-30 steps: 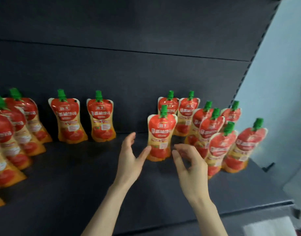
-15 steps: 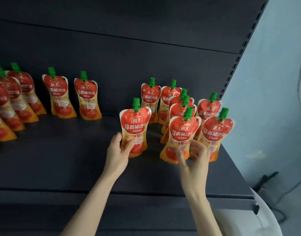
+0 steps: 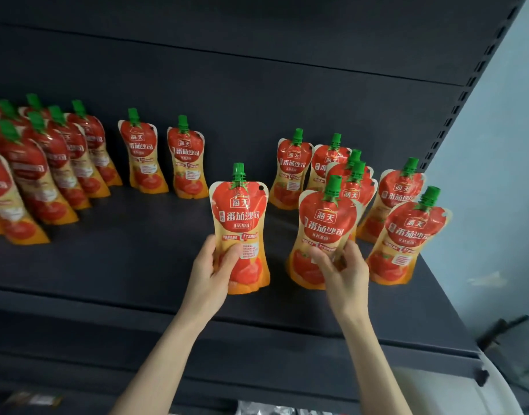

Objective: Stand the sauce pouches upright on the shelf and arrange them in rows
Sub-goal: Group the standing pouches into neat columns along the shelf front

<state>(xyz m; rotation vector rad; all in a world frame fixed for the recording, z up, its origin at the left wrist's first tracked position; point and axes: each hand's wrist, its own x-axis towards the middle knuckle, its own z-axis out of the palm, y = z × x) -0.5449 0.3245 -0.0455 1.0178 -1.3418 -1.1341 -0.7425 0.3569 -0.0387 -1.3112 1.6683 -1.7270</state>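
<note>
Both hands were empty a moment ago; now the left hand curls round the middle pouch at frame center and the right hand pinches the next pouch just right, both upright at the shelf front, ready for rows

Sauce pouches: red-orange, green spout caps, upright along the dark shelf. Dense rows at left, two at back centre, cluster at right. Centre front pouch gripped by left hand; neighbouring pouch by right hand.
</note>
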